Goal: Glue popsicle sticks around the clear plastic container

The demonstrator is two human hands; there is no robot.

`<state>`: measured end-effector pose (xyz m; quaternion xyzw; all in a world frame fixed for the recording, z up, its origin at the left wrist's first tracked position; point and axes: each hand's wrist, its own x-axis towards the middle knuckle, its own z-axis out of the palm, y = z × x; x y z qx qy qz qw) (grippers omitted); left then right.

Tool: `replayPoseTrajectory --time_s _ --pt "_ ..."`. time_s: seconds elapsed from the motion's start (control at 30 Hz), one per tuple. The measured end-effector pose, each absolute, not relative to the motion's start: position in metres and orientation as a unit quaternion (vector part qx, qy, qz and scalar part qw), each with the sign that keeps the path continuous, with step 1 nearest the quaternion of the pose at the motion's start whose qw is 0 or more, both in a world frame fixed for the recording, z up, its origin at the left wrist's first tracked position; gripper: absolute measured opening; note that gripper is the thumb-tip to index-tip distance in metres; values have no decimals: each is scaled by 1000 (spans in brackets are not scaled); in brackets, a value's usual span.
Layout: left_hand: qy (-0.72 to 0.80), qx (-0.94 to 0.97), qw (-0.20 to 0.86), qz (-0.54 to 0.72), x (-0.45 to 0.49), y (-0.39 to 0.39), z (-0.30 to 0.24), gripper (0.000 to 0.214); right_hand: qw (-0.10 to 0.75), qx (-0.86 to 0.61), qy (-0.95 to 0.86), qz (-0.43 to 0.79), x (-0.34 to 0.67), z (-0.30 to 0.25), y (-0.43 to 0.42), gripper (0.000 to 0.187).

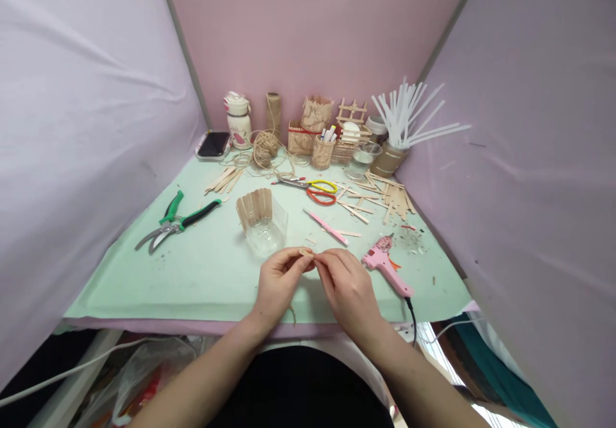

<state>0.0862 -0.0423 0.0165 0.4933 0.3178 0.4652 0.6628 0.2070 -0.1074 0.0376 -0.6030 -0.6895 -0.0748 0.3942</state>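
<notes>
My left hand (282,280) is closed, thumb and forefinger pinching a small tan piece (305,252) whose kind I cannot make out. My right hand (347,285) meets it there, its fingertips pinched at the same piece. A short tan strand (292,315) shows below my left wrist. Just beyond my hands stands a clear plastic container (269,240), with wooden craft sticks (255,208) upright along its left and back sides. A pink pen-like tool (327,227) lies past my fingers. To the right rests a pink glue gun (387,267).
Green-handled pruning shears (171,226) lie at left. Scissors (312,187) and loose craft sticks (359,200) are farther back. Along the rear stand a twine ball (264,149), a bottle (238,123), a marker cup (323,152) and white glue sticks (402,117). The glue gun's cord (412,322) hangs over the front edge.
</notes>
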Motion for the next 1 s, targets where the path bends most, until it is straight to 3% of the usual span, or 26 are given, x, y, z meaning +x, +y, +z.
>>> replayPoseTrajectory --time_s 0.53,1.0 --pt "342 586 554 482 86 -45 8 11 347 -633 -686 -87 205 25 -99 19" --pt "314 661 396 554 80 -47 7 11 412 -644 -644 -33 190 28 -103 15"
